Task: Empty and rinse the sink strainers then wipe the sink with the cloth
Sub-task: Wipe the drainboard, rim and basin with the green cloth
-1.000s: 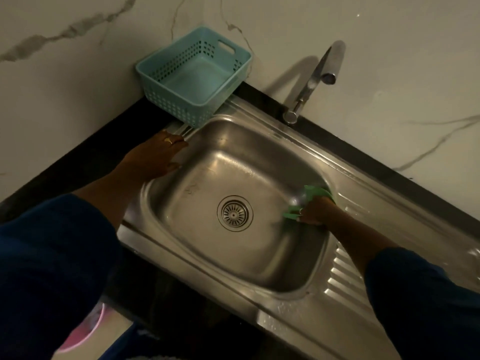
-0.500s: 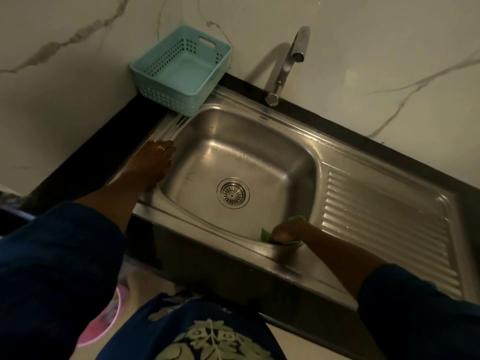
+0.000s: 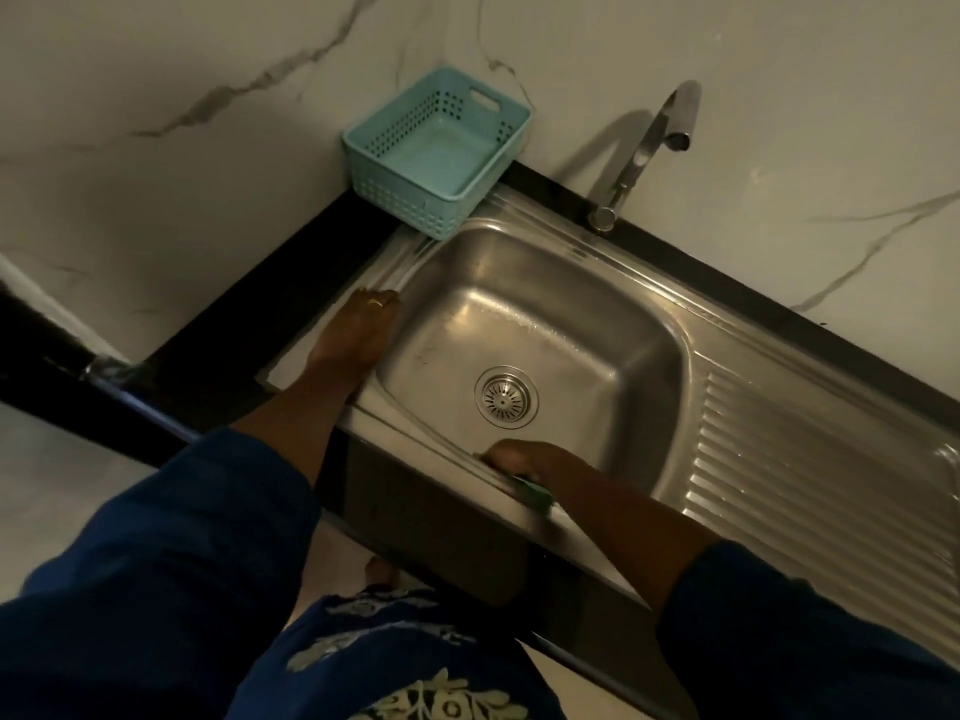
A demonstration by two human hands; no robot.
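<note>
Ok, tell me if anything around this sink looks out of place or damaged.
Nothing stands out. The strainer sits in the drain, the teal basket stands empty at the sink's back corner, and the right hand presses the green cloth on the near rim.

One head-worn view looks steeply down from close above the sink (image 3: pixel 524 324), facing the marble wall (image 3: pixel 779 70)

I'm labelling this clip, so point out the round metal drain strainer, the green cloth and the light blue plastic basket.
round metal drain strainer (image 3: pixel 505 397), head view, slotted centre.
green cloth (image 3: pixel 535 492), head view, edge under right hand.
light blue plastic basket (image 3: pixel 402 200), head view, front wall.
</note>
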